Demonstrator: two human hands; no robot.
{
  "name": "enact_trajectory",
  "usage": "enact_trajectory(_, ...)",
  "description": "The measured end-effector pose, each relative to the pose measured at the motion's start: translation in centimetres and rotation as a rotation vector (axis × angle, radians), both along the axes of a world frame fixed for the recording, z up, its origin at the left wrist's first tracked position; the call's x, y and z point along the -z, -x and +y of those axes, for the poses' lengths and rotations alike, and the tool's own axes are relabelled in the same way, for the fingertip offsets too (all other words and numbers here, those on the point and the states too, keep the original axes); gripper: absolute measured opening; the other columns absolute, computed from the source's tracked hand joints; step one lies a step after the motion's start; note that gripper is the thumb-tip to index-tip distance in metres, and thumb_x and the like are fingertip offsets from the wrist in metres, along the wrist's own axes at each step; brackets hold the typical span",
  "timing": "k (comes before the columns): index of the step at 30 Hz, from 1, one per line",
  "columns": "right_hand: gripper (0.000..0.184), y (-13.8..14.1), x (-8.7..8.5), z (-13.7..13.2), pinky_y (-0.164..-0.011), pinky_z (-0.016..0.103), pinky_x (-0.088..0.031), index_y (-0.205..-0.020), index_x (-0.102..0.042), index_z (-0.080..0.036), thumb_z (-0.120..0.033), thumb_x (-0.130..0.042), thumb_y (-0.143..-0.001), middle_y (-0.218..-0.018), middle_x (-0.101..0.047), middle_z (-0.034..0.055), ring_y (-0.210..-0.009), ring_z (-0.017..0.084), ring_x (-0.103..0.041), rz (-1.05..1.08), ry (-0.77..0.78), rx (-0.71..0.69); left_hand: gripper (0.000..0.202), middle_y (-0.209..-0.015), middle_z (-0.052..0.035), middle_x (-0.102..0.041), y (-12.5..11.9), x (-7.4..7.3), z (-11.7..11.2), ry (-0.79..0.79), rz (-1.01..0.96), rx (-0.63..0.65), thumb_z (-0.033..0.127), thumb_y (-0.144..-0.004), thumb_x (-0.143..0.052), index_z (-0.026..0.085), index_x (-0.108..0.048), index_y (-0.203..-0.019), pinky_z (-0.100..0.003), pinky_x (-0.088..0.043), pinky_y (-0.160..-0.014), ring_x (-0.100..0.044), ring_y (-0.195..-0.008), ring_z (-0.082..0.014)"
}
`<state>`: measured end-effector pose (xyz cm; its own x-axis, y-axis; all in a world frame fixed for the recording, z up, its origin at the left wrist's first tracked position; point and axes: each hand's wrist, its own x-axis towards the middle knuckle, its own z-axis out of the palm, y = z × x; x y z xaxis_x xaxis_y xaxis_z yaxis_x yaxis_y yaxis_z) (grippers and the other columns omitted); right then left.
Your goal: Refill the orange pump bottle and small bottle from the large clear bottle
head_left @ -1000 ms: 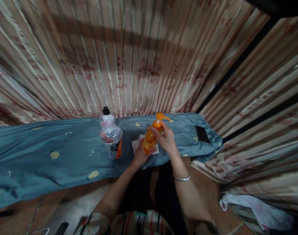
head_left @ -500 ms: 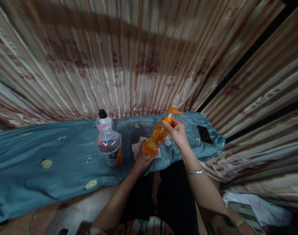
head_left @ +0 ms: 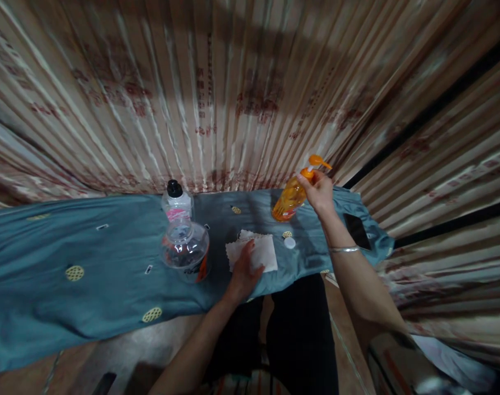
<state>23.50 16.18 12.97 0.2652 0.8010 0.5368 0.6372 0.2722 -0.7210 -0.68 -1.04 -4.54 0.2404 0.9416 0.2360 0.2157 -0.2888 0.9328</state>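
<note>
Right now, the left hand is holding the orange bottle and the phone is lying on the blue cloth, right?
Not quite: the head view shows the right hand holding the orange bottle, while the left hand is at the white cloth. The phone is indeed lying on the blue cloth.

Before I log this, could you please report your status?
Right hand gripping orange pump bottle near its top. Left hand over pale cloth. White disc lies beside cloth.
</note>
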Motion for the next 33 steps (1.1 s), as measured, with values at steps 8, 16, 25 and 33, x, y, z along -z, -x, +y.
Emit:
enact_trajectory(8,0.03,-1.8,1.4,1.2,-0.087,0.04,-0.057,-0.11,-0.066,-0.015,-0.043,-0.067,-0.098,-0.105,-0.068,0.0049,-0.092,0.018,-0.067,-0.03,-0.001,0.081,0.066,-0.154,-0.0136,-0.052,0.1,0.1,-0.1,-0.013,0.077,-0.007,0.028,-0.089,-0.067,0.024,-0.041,-0.149,-0.056,-0.039,-0.124,-0.049,-0.145,-0.0305)
enact_trajectory(16,0.032,-2.2,1.8,1.2,-0.091,0.043,-0.056,-0.112,-0.066,-0.015,-0.043,-0.07,-0.096,-0.107,-0.069,0.0053,-0.096,0.02,-0.067,-0.082,0.036,0.08,0.052,-0.144,-0.0128,-0.06,0.1,-0.5,-0.1,-0.017,0.137,0.04,0.026,-0.088,-0.067,0.024,-0.056,-0.139,-0.058,-0.043,-0.121,-0.055,-0.138,-0.0318)
enact_trajectory(25,0.048,-2.3,8.2,-8.0,-0.104,0.054,-0.052,-0.136,-0.058,-0.018,-0.042,-0.069,-0.097,-0.136,-0.061,0.0117,-0.122,0.028,-0.062,-0.13,0.192,0.151,0.048,-0.143,-0.0146,-0.061,0.1,-1.3,0.1,-0.027,0.127,0.057,0.026,-0.087,-0.07,0.022,-0.061,-0.134,-0.056,-0.047,-0.117,-0.058,-0.135,-0.0319)
enact_trajectory(33,0.038,2.2,15.5,-15.3,-0.106,0.054,-0.051,-0.13,-0.062,-0.017,-0.038,-0.068,-0.098,-0.134,-0.063,0.0107,-0.123,0.028,-0.062,-0.211,0.322,0.037,0.044,-0.145,-0.0132,-0.06,0.8,-2.3,-1.3,-0.128,0.157,0.063,0.025,-0.09,-0.067,0.024,-0.061,-0.133,-0.054,-0.045,-0.12,-0.055,-0.139,-0.0292)
